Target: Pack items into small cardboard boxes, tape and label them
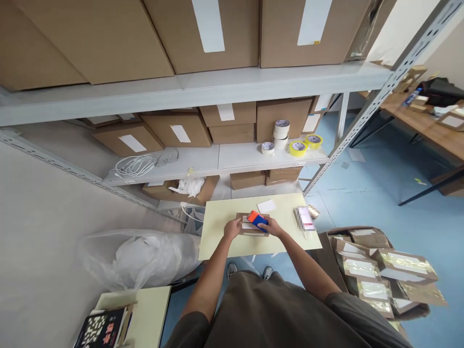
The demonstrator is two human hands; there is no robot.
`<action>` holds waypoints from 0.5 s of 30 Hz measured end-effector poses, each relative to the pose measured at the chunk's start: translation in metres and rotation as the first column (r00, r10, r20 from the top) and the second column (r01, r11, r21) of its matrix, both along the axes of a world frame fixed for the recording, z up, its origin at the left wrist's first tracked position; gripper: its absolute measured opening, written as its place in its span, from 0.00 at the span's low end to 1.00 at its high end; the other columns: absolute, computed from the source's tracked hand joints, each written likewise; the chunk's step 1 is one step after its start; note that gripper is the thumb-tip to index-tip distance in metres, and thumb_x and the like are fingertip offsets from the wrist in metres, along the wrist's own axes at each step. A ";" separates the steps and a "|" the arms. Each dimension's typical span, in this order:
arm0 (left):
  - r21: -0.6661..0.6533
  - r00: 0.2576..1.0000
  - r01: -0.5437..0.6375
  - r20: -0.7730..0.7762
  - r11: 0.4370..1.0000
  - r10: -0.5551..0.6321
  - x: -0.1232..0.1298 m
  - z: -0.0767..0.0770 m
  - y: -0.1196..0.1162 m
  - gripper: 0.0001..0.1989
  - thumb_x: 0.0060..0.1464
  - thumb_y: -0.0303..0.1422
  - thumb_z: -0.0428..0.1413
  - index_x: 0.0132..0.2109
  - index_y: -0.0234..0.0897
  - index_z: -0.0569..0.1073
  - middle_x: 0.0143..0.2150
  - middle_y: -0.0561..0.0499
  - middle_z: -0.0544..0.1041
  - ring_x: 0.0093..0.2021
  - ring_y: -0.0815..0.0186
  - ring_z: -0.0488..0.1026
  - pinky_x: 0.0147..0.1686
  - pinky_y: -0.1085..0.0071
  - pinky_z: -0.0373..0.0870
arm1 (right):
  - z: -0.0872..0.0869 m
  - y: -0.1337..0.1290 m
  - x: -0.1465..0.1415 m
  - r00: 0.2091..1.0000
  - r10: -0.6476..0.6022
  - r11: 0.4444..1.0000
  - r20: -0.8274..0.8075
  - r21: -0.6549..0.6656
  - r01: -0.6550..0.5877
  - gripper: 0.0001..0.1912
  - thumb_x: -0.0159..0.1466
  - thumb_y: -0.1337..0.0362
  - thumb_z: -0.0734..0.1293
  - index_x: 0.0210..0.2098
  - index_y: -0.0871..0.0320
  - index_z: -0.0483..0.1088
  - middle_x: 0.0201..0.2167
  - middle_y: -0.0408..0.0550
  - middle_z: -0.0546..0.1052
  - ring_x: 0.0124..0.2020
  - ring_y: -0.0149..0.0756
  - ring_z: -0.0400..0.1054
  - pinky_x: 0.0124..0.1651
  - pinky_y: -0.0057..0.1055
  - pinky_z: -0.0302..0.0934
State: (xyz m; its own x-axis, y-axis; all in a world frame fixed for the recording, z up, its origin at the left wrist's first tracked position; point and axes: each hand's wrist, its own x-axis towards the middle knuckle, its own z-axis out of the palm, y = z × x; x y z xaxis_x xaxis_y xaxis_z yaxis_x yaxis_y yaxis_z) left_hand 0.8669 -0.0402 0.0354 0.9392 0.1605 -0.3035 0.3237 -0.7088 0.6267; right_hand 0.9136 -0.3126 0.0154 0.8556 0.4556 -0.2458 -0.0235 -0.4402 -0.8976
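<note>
A small cardboard box (258,231) with a white label lies on the pale yellow table (217,241) in front of me. My left hand (232,228) grips the box's left end with bent fingers. My right hand (272,226) is closed around a blue-and-orange block-shaped object (258,220), held tilted over the box top; its exact kind is too small to make out. It covers part of the label. A white paper sheet (266,206) lies just behind the box.
A phone-like item with a blurred face (305,218) lies at the table's right. Tape rolls (297,148), a coiled white cable (136,166) and cartons (237,121) fill the shelves ahead. Right, a large container (335,258) holds several taped boxes; left stands a plastic bag (145,256).
</note>
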 end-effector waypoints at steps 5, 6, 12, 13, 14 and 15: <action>-0.410 0.994 -0.033 0.081 0.911 0.073 0.021 0.014 -0.018 0.25 0.64 0.50 0.55 0.52 0.36 0.84 0.50 0.42 0.86 0.52 0.55 0.81 0.53 0.63 0.75 | -0.004 -0.003 -0.001 0.999 -0.016 0.999 -0.033 0.048 0.018 0.31 0.58 0.38 0.71 0.49 0.56 0.77 0.41 0.49 0.82 0.44 0.49 0.76 0.48 0.40 0.70; -0.498 0.996 0.007 0.081 0.867 0.038 0.024 0.016 -0.021 0.26 0.61 0.52 0.58 0.51 0.35 0.84 0.50 0.41 0.86 0.51 0.55 0.82 0.53 0.63 0.75 | -0.005 -0.003 0.000 0.999 -0.019 0.998 -0.039 0.056 0.021 0.31 0.58 0.38 0.71 0.48 0.56 0.77 0.41 0.49 0.82 0.44 0.48 0.76 0.48 0.41 0.70; -0.638 0.997 0.022 0.067 0.770 0.027 0.026 0.021 -0.026 0.28 0.51 0.53 0.65 0.48 0.33 0.86 0.50 0.39 0.86 0.52 0.50 0.82 0.52 0.59 0.77 | -0.011 -0.008 -0.001 0.997 -0.015 0.998 -0.079 0.067 0.020 0.30 0.57 0.38 0.72 0.44 0.57 0.77 0.39 0.50 0.82 0.42 0.48 0.76 0.49 0.42 0.70; -0.650 0.997 0.018 0.069 0.760 0.035 0.026 0.020 -0.025 0.28 0.51 0.53 0.65 0.48 0.32 0.86 0.49 0.39 0.86 0.51 0.50 0.82 0.51 0.59 0.78 | -0.011 -0.008 -0.002 0.996 -0.015 0.997 -0.082 0.072 0.021 0.30 0.57 0.38 0.72 0.45 0.57 0.77 0.39 0.50 0.82 0.42 0.48 0.76 0.49 0.43 0.70; -0.659 0.996 0.014 0.073 0.752 0.046 0.025 0.018 -0.025 0.28 0.51 0.53 0.65 0.47 0.32 0.86 0.48 0.39 0.86 0.50 0.50 0.83 0.50 0.60 0.78 | -0.011 -0.008 -0.002 0.996 -0.011 0.997 -0.084 0.079 0.018 0.30 0.57 0.39 0.72 0.46 0.57 0.77 0.40 0.50 0.82 0.43 0.48 0.76 0.50 0.43 0.70; -0.663 0.995 0.004 0.077 0.749 0.062 0.025 0.016 -0.025 0.27 0.52 0.53 0.65 0.46 0.32 0.87 0.48 0.39 0.86 0.50 0.50 0.83 0.49 0.60 0.78 | -0.010 -0.008 -0.003 0.996 -0.005 0.996 -0.084 0.086 0.012 0.30 0.57 0.39 0.73 0.47 0.57 0.77 0.40 0.50 0.82 0.43 0.48 0.76 0.51 0.43 0.70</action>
